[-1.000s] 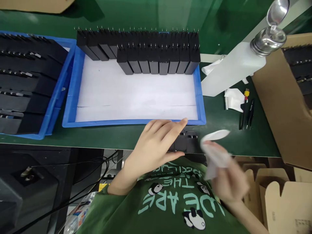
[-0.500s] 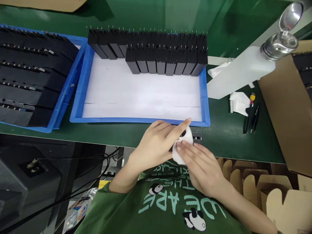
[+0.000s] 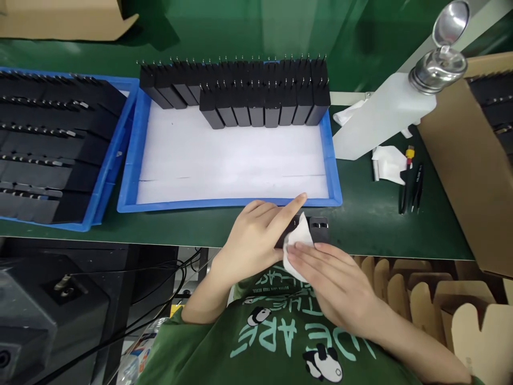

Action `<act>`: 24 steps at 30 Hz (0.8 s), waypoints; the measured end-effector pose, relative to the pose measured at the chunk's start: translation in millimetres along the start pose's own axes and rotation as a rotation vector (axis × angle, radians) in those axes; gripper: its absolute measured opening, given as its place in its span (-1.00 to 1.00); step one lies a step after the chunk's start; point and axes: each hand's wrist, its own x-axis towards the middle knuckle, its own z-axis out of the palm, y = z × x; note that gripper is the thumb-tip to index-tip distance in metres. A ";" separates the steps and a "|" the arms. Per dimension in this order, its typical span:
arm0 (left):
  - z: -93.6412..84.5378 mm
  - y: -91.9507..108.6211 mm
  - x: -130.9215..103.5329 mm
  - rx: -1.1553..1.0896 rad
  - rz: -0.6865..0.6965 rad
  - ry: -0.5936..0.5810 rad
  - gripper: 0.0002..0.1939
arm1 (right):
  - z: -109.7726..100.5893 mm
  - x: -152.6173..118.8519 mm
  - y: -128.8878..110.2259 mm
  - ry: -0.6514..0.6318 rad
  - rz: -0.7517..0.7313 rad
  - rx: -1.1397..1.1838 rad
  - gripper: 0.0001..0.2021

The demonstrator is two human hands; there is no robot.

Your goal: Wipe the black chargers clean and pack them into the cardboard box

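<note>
My left hand [image 3: 256, 235] is wrapped round a black block [image 3: 284, 233] at the bench's front edge, its index finger stretched out over the top. My right hand [image 3: 334, 278] presses a folded white cloth [image 3: 298, 235] against the block's right end, fingers together. Just right of the cloth a dark piece with a shiny slot [image 3: 319, 229] lies on the bench. Beyond my hands is a blue tray [image 3: 228, 203] lined with white, with rows of black blocks [image 3: 256, 109] with metal pins standing along its back.
A second blue tray [image 3: 90, 214] full of black blocks stands left. To the right are a white bottle [image 3: 385, 115] with its metal lid raised, a crumpled cloth [image 3: 388, 163], tweezers [image 3: 417, 187] and a cardboard box [image 3: 465, 166]. Cardboard pieces [image 3: 460, 299] lie below the bench edge.
The cloth and my right hand have moved slightly down, uncovering more of the dark slotted piece. My left hand keeps its grip. The view has shifted a little.
</note>
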 end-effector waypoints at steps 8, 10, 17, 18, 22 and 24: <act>-19.3 -4.4 -9.5 -0.199 -0.040 0.053 0.04 | -47.0 -37.4 11.1 0.775 1.053 0.338 -0.78; -27.1 -5.8 -21.6 -0.222 -0.103 0.181 0.03 | -38.4 -40.7 26.5 0.815 1.112 0.346 -0.79; -26.5 -12.0 -57.2 -0.116 -0.252 0.202 -0.05 | -27.2 -32.0 60.6 0.299 0.577 0.019 -0.65; -25.4 -11.6 -58.2 -0.101 -0.261 0.174 -0.06 | -30.8 -28.4 58.0 0.152 0.483 -0.013 -0.59; -27.1 -6.5 -51.6 -0.058 -0.220 0.085 -0.11 | -40.1 -12.2 39.7 -0.014 0.304 -0.037 -0.46; -30.1 -3.6 -43.7 -0.031 -0.180 0.014 -0.14 | -35.8 -3.9 33.7 -0.076 0.283 0.023 -0.41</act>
